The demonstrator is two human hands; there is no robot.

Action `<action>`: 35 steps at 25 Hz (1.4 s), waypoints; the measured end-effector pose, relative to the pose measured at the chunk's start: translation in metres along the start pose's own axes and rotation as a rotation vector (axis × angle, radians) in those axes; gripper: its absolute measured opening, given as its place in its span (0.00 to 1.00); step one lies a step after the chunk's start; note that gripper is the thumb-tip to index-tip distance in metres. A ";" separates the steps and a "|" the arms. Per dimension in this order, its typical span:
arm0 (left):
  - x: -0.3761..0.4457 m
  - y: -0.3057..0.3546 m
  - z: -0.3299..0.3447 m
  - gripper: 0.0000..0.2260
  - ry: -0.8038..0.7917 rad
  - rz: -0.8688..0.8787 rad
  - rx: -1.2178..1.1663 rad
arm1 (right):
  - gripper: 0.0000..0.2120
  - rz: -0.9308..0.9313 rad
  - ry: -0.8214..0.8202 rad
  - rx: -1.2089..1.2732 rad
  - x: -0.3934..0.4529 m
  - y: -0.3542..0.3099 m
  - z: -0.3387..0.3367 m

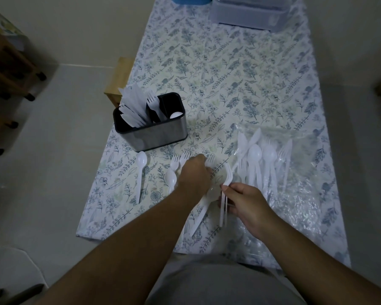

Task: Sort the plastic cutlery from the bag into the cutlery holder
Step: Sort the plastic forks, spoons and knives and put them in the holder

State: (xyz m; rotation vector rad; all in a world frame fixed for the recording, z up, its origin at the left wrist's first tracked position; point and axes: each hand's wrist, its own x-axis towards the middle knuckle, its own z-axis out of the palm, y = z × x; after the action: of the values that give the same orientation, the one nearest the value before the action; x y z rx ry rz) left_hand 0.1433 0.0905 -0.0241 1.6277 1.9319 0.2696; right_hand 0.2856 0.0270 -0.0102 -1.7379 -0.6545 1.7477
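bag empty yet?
No, the clear plastic bag on the table still holds white spoons and forks.

The room is dim, with a cool, grey-blue cast and muted colours. Light falls softly from above, brightest on the floral tablecloth around the centre. The cutlery holder throws only a faint shadow toward 3 o'clock. The clear plastic bag at 4 o'clock carries pale, crinkled glare. Wide-angle distortion bends the edges, and the corners at 7 and 9 o'clock darken and look soft.
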 end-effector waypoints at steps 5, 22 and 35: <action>-0.008 0.004 0.001 0.06 0.037 0.019 -0.102 | 0.10 -0.094 0.060 -0.135 0.002 0.005 -0.006; -0.028 -0.061 -0.016 0.06 0.074 0.030 0.106 | 0.07 -0.062 0.052 -0.205 0.006 0.014 0.023; -0.067 -0.042 -0.023 0.09 -0.106 0.223 -0.300 | 0.09 -0.061 -0.006 -0.058 0.007 0.009 0.039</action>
State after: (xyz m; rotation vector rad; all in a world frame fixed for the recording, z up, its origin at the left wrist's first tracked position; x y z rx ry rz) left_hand 0.1015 0.0222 -0.0067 1.6179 1.5473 0.5244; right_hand 0.2465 0.0277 -0.0207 -1.7333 -0.7602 1.7087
